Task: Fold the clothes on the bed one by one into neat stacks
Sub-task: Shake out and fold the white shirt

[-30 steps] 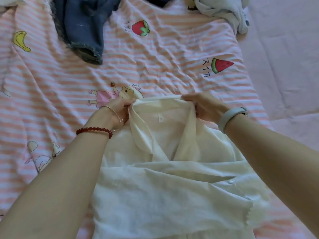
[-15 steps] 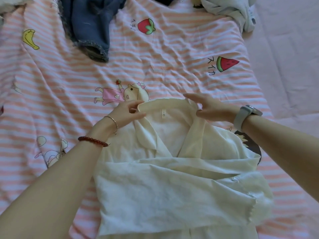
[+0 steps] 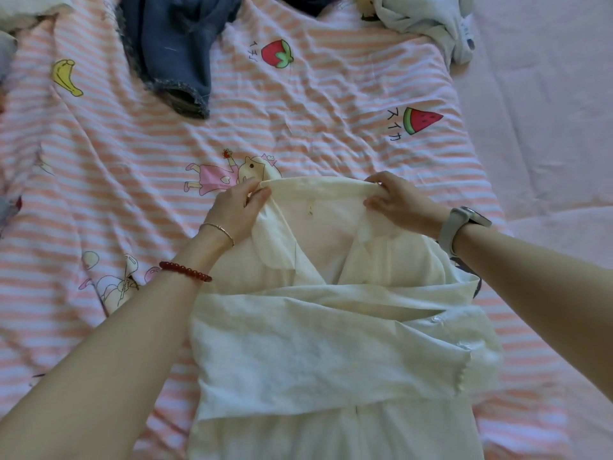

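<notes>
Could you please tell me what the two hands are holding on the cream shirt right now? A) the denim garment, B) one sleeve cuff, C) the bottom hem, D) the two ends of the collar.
D: the left hand and the right hand each pinch one end of the collar of the cream shirt, which is stretched between them.

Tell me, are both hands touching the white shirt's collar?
Touching. The head view shows the left hand and right hand each pinching an end of the white shirt collar.
</notes>
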A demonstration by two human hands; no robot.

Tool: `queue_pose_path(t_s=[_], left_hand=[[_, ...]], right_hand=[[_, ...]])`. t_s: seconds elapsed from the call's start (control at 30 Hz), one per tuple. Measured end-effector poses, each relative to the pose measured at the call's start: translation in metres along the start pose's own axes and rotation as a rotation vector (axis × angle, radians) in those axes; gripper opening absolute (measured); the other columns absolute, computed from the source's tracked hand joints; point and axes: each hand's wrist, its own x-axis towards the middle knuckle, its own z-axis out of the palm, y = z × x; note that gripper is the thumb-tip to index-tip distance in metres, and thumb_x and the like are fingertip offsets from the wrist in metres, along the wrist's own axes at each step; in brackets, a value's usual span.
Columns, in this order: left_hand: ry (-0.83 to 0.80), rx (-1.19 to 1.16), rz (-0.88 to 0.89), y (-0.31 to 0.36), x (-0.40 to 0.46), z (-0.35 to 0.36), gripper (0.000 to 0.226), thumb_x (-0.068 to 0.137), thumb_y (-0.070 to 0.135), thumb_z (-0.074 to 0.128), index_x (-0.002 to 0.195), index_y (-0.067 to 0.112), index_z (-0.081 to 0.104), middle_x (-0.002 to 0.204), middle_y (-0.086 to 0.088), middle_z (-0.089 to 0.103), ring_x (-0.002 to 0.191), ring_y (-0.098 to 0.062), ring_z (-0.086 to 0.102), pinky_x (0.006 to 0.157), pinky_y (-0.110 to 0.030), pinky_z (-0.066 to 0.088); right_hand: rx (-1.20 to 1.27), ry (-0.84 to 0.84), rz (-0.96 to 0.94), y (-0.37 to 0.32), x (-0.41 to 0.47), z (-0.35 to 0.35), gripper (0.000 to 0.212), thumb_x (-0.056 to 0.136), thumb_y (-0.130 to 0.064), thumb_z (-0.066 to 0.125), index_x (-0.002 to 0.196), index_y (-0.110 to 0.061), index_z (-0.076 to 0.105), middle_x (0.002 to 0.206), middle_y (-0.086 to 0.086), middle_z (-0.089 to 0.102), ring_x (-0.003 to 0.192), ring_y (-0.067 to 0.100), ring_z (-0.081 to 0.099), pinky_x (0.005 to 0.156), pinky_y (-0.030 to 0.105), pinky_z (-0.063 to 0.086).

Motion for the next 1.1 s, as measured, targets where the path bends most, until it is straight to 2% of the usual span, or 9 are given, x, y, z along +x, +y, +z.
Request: queue_pose_path(t_s=[0.17,0.27,0.43,0.53,0.63,0.73,0.87,0.97,1.1], left_hand=[[0.063,0.162,0.063,0.015,-0.028,-0.016,0.034,0.09,0.042,0.054,0.091,0.009,0.059,0.067,-0.005,0.055,0.078,-0.029,0.053,0.069,-0.039,0.042],[0.095,0.197,0.178,0.024,-0.059,-0.021,0.034,0.086,0.037,0.062,0.095,0.004,0.063,0.07,-0.005,0.054,0.075,-0.032,0.057,0.065,-0.036,0.04],[0.147,0.292,0.675,0.023,-0.145,-0.017,0.046,0.095,0.041,0.041,0.094,0.001,0.064,0.07,-0.012,0.06,0.054,-0.028,0.06,0.05,-0.033,0.045],[0.097,0.353,0.855,-0.001,-0.195,0.005,0.023,0.096,0.029,0.044,0.105,0.01,0.054,0.069,-0.012,0.061,0.055,-0.026,0.06,0.056,-0.033,0.044],[0.053,0.339,0.827,-0.029,-0.242,0.028,0.028,0.083,0.006,0.059,0.11,0.012,0.051,0.066,-0.012,0.06,0.052,-0.025,0.055,0.05,-0.028,0.044],[0.079,0.329,0.758,-0.045,-0.282,0.045,0.022,0.09,0.005,0.05,0.11,0.014,0.054,0.067,-0.009,0.057,0.051,-0.023,0.053,0.046,-0.025,0.044],[0.018,0.297,0.694,-0.053,-0.322,0.064,0.033,0.081,-0.001,0.049,0.11,0.015,0.052,0.072,-0.009,0.06,0.055,-0.022,0.056,0.048,-0.024,0.047],[-0.1,0.342,0.621,-0.049,-0.335,0.071,0.04,0.071,-0.005,0.052,0.105,0.016,0.055,0.071,-0.008,0.064,0.057,-0.021,0.06,0.05,-0.021,0.048],[-0.034,0.408,0.416,-0.04,-0.323,0.061,0.031,0.069,0.01,0.047,0.086,0.01,0.073,0.086,-0.012,0.067,0.075,-0.03,0.067,0.068,-0.04,0.052]], right_hand=[[-0.194,0.185,-0.111,-0.008,-0.035,-0.007,0.024,0.095,-0.023,0.05,0.103,0.0,0.052,0.094,0.018,0.059,0.082,0.03,0.052,0.064,0.036,0.033],[-0.401,0.276,-0.229,-0.008,-0.072,-0.006,0.03,0.097,-0.031,0.046,0.103,-0.002,0.049,0.08,0.017,0.06,0.071,0.037,0.057,0.058,0.038,0.034],[-0.493,0.354,-0.515,0.0,-0.149,0.005,0.039,0.089,-0.036,0.044,0.09,0.0,0.058,0.062,0.017,0.059,0.049,0.035,0.057,0.046,0.033,0.043],[-0.489,0.264,-0.648,0.019,-0.194,0.026,0.03,0.092,-0.039,0.041,0.093,-0.009,0.045,0.063,0.009,0.06,0.043,0.026,0.057,0.037,0.025,0.04],[-0.511,0.148,-0.666,0.041,-0.233,0.053,0.035,0.1,-0.043,0.024,0.094,-0.013,0.041,0.07,0.008,0.061,0.049,0.024,0.059,0.039,0.024,0.043],[-0.623,0.15,-0.704,0.058,-0.261,0.076,0.03,0.101,-0.037,0.027,0.093,-0.014,0.043,0.069,0.005,0.06,0.056,0.025,0.058,0.056,0.032,0.044],[-0.797,0.148,-0.666,0.083,-0.29,0.094,0.023,0.092,-0.033,0.048,0.087,-0.013,0.058,0.069,0.004,0.058,0.062,0.025,0.058,0.076,0.037,0.04],[-0.876,0.053,-0.466,0.089,-0.302,0.1,0.033,0.066,-0.039,0.076,0.08,-0.01,0.066,0.072,0.007,0.057,0.074,0.028,0.062,0.088,0.046,0.042],[-0.796,0.029,-0.328,0.078,-0.304,0.111,0.049,0.077,-0.056,0.05,0.087,-0.012,0.068,0.085,0.008,0.061,0.086,0.03,0.062,0.076,0.041,0.047]])
